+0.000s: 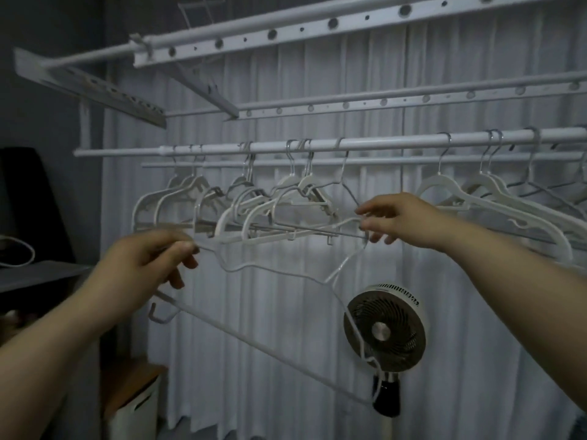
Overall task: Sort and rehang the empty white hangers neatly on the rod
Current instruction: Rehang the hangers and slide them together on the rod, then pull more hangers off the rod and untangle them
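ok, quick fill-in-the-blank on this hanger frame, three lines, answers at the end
1. The left grip and the right grip together hold one thin white wire ___.
2. That item is tilted below the rod, and its lower end crosses in front of a round ___.
3. Behind the rod hangs a white pleated ___.

Missing words: hanger; fan; curtain.
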Demonstrator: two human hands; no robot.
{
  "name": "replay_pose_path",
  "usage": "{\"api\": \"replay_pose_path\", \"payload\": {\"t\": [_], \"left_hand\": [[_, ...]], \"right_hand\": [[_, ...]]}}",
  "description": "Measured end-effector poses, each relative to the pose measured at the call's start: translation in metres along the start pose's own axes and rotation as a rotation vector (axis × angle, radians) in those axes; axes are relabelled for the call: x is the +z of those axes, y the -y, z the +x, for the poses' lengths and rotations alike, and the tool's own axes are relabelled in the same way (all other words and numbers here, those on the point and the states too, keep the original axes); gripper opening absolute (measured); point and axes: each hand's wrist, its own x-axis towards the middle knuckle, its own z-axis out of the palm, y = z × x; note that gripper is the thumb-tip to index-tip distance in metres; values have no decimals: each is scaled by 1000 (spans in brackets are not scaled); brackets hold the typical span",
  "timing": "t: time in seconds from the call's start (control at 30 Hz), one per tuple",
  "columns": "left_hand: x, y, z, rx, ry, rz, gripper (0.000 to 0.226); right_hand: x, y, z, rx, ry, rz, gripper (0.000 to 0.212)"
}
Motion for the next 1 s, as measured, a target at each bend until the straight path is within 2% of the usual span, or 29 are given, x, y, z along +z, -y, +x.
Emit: {"api": "replay_pose_path", "payload": {"t": [0.07, 0.1, 0.2, 0.27, 0.37, 0.43, 0.5, 0.53, 0.6, 0.7, 0.73, 0.8, 0.9, 0.93, 1.0], "left_hand": [[-17, 10, -13, -62, 15, -35, 29], [-25, 17, -19, -96, 10, -46, 30], [-39, 33, -33, -202, -3, -37, 27], [-39, 40, -42, -261, 5, 71, 8], [-34, 41, -55, -333, 60, 273, 40], [-26, 35, -64, -342, 81, 252, 38], [-16, 26, -73, -331, 164, 162, 22], [-10, 21, -78, -327, 233, 107, 16], [0, 7, -89, -311, 382, -19, 23], [18, -15, -99, -311, 608, -197, 19], [25, -24, -103, -316, 688, -206, 21], [37, -36, -107, -321, 794, -150, 38], [52, -37, -109, -215, 760, 138, 62], [55, -35, -108, -189, 751, 188, 62], [63, -29, -103, -212, 769, 123, 47]], "right_hand": [[8, 11, -7, 36, 90, 60, 12], [13, 17, -11, 59, 135, 78, 11], [31, 34, -25, 129, 222, 149, 23], [39, 43, -37, 172, 238, 203, 23], [46, 57, -55, 260, 252, 169, 23], [52, 66, -64, 313, 247, 103, 23], [59, 74, -68, 366, 239, 40, 25], [63, 77, -69, 396, 230, 22, 26], [71, 83, -69, 447, 193, 22, 27], [80, 85, -64, 503, 78, 126, 28], [80, 84, -62, 515, 26, 188, 29], [77, 84, -56, 525, -62, 306, 29], [70, 84, -48, 526, -156, 438, 30], [67, 83, -46, 522, -184, 466, 30], [61, 81, -42, 502, -226, 507, 31]]}}
